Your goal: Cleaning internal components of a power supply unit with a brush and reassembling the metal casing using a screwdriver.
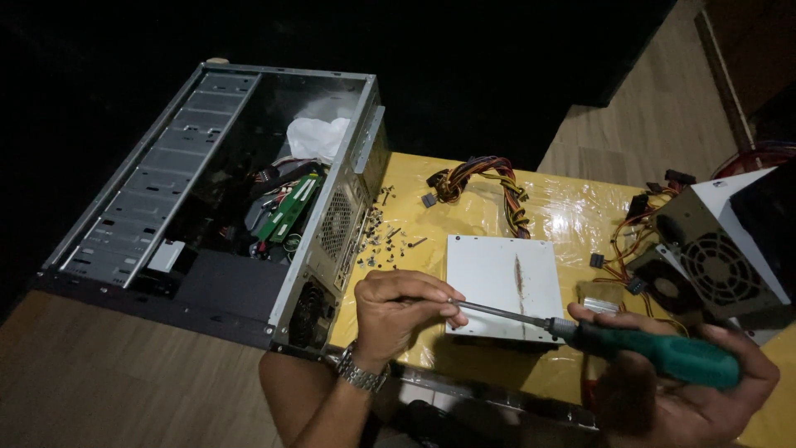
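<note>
While our right hand (705,390) wraps the green-handled screwdriver (597,336) at four o'clock, left fingers (431,303) pinch its slim stiff shaft near the tip, over the counter (572,211); rigid, light, best gripped by the handle.

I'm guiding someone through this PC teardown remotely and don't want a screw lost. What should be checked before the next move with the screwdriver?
1. Right hand grips the green screwdriver handle: ok.
2. Left hand fingers pinch the shaft's tip: ok; whether a screw sits on it: cannot tell.
3. Loose screws lie gathered on the yellow table beside the open computer case: ok.
4. White plate lies flat under the shaft: ok.
5. Power supply cables sprawl over the table, near the working spot: not ok.
6. Lighting is dim: not ok.
</note>
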